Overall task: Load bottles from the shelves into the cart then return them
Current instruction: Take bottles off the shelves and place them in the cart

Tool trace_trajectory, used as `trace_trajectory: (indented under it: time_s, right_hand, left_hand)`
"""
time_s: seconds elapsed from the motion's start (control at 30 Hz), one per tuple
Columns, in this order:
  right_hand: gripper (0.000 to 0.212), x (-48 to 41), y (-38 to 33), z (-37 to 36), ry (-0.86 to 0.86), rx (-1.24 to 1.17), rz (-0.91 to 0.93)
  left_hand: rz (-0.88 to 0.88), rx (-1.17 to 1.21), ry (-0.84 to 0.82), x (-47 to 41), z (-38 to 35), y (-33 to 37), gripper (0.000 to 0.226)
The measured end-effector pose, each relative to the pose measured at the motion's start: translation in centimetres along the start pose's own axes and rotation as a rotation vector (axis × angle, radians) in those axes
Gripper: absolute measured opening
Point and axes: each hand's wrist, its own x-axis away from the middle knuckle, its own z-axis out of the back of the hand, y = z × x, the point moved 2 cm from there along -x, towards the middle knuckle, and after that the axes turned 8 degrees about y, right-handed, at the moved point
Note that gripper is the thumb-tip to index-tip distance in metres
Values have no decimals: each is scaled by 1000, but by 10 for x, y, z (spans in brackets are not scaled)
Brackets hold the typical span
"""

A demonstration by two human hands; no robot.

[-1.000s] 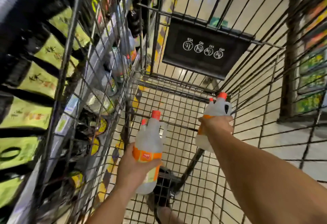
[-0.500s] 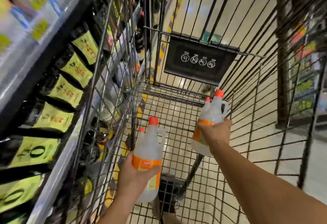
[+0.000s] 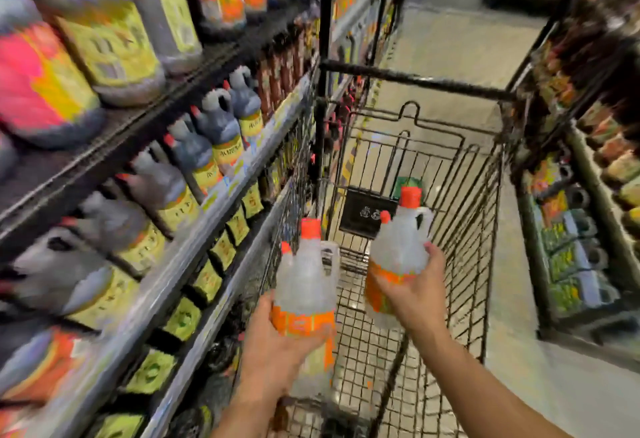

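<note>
My left hand [image 3: 273,351] grips a clear jug-shaped bottle [image 3: 306,282] with an orange cap and orange label, held upright over the near left part of the wire cart [image 3: 481,247]. In my right hand [image 3: 415,295] is a second bottle of the same kind [image 3: 401,250], upright and a little higher, over the cart's middle. Each bottle shows a second small orange cap beside its main one. The shelves [image 3: 194,247] on the left carry rows of dark bottles with yellow labels [image 3: 221,136].
The cart's black front bar [image 3: 415,79] and a black placard [image 3: 367,211] lie ahead. Another shelf unit [image 3: 575,230] with packaged goods stands close on the right. A tiled aisle floor [image 3: 450,39] runs forward between the shelves.
The view has tilted up, so the shelves and cart rim now show. Both hands have risen with their bottles, which now stand above the cart's basket.
</note>
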Motion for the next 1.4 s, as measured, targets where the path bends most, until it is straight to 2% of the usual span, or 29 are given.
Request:
trace_trajectory:
  time_s: [0.27,0.43,0.63,0.83,1.1,1.4]
  right_hand:
    - [103,49,-159,44,-9,-39,284]
    - [102,81,-241,58,-48,-132,427]
    - [100,128,-308,58,-166,-275,514]
    - [101,177,-342,39,-302,-316,559]
    - [99,223,-367,-7,-589,-400,651]
    - [94,246,-368,-55,-841,-465,627]
  left_hand:
    - [-314,118,126,73,82,122,76]
    - [-481,222,240,118,131,173,95]
    - [-638,252,405,168,191,198,77]
    - [-644,264,588,201,247,188,75]
    - [-475,273,878,200,295,143,89]
    - [-331,271,1231,191,341,97,93]
